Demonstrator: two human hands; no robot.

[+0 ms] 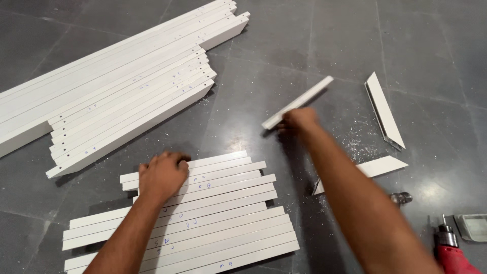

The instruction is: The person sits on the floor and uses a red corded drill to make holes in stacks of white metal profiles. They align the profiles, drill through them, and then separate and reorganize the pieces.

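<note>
Gripping a short white bar (298, 102) mid-frame by right hand (299, 122) | left hand (163, 175) pressed flat, released, on stacked white bars (203, 223) | risk judged: stack nudged askew; bar dropped onto floor (304, 45).

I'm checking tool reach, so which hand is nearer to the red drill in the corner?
Right. The right hand grips a short white bar up and left of the red drill; the left hand rests farther left on the stacked white bars.
</note>
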